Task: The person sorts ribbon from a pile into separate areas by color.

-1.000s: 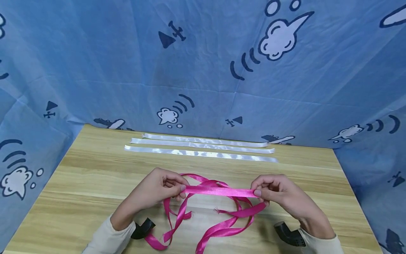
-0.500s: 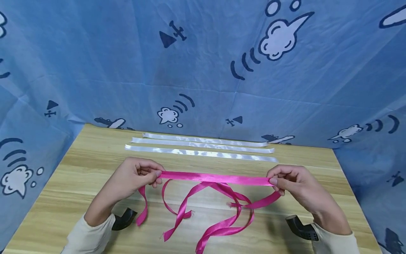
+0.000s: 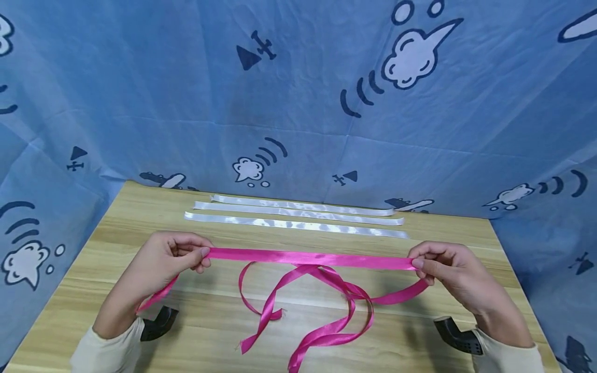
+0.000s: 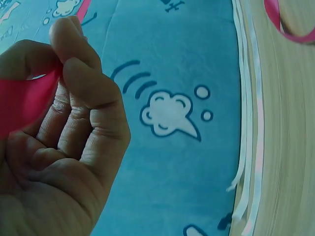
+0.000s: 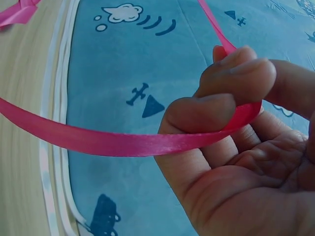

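A pink satin ribbon [image 3: 308,258] is stretched straight between my two hands, above the table. My left hand [image 3: 170,259] pinches it between thumb and fingers, and a loose tail hangs down past that wrist. In the left wrist view the pink tail [image 4: 24,101] lies across the palm. My right hand [image 3: 443,267] pinches the other end of the taut stretch. From there a slack length [image 5: 113,142] curves away, running down to the table in the head view. More pink ribbon [image 3: 333,339] lies in loose loops on the table below, between the hands.
Three white ribbons [image 3: 298,224] lie roughly parallel along the back of the wooden table [image 3: 93,248]. Behind the table hangs a blue patterned cloth [image 3: 298,93], which also covers both sides. A black curved piece sits at each wrist [image 3: 459,336].
Both hands have moved apart, the left one farther, and the taut stretch of pink ribbon between them has grown longer. They have also risen a little in the view. The white ribbons stay put.
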Motion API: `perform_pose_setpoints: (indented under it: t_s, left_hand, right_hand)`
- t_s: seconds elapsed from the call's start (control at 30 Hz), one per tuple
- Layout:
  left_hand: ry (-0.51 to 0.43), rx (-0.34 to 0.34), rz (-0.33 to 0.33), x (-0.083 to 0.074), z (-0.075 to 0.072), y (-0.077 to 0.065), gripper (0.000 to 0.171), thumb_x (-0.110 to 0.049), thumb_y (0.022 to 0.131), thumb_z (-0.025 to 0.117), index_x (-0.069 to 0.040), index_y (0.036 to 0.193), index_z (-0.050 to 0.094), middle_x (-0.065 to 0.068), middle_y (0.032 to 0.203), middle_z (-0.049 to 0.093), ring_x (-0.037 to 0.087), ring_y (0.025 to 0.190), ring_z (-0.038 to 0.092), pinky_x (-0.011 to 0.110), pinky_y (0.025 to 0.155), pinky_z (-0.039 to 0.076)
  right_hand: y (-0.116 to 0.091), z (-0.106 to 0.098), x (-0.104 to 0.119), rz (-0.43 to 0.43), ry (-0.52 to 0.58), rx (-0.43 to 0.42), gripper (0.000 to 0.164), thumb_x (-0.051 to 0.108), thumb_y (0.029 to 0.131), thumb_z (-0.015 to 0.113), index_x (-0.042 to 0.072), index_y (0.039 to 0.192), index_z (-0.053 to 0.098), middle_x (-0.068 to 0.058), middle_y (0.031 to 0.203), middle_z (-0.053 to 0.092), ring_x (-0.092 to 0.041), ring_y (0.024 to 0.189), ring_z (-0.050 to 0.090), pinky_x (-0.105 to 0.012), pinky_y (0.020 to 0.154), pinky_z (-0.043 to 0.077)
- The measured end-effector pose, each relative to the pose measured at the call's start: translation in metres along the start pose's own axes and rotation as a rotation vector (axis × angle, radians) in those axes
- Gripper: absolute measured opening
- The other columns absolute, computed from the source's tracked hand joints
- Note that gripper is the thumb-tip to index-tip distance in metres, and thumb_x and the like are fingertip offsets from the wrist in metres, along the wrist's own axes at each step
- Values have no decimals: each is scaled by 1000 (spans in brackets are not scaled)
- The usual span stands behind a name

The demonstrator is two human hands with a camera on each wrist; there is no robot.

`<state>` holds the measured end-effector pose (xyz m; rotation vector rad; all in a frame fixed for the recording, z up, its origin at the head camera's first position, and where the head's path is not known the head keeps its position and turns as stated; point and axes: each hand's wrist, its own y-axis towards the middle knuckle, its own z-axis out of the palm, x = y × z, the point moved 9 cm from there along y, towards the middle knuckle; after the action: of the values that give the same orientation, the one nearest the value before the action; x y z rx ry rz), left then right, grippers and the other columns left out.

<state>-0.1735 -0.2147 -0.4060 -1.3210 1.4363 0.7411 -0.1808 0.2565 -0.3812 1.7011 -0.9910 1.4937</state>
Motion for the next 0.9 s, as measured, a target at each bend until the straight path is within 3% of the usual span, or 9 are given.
perform_pose_setpoints:
  t_s: [0.23,0.43,0.5,0.63,0.73,0.9]
  left_hand:
    - [41,-67,11,7,-20,-5,24,-11,102,69,7,117,73,-1,85,80,15,75,76,24,76,61]
    - [80,-131,18,14,-38,-13,27,-12,104,66,10,119,71,-5,84,80,12,74,75,24,74,60]
    - [95,-164,14,16,-46,-17,29,-14,104,67,10,120,71,-7,83,79,11,73,75,23,73,60]
    - [98,-229,11,21,-60,-23,29,-14,103,68,10,119,72,-7,80,79,12,71,75,22,69,59]
    - [71,-264,33,23,-69,-25,19,-11,102,68,2,114,75,-6,79,78,12,69,75,23,67,59]
    - [41,-303,65,26,-84,-26,14,-10,103,67,-17,103,79,-7,77,78,9,68,73,21,65,58]
  right_hand:
    - [2,-13,-3,1,-16,-94,28,-14,103,48,0,108,72,2,82,64,-21,67,51,-34,59,43]
    - [-1,-27,-8,23,-17,-186,28,-11,104,50,3,108,73,2,85,67,-14,71,58,-26,62,50]
    - [-2,-31,-7,40,-69,-203,24,-9,104,52,2,108,73,1,85,68,-14,73,60,-26,64,52]
    - [-5,-34,-4,91,-274,-204,15,-2,104,58,0,110,72,3,87,70,-17,74,64,-27,68,53]
    - [-6,-32,-1,105,-382,-171,13,-1,103,61,0,111,70,5,91,70,-19,74,64,-29,69,53]
    - [-7,-32,-1,114,-403,-102,14,-2,103,61,1,112,70,7,99,70,-19,77,69,-29,70,56]
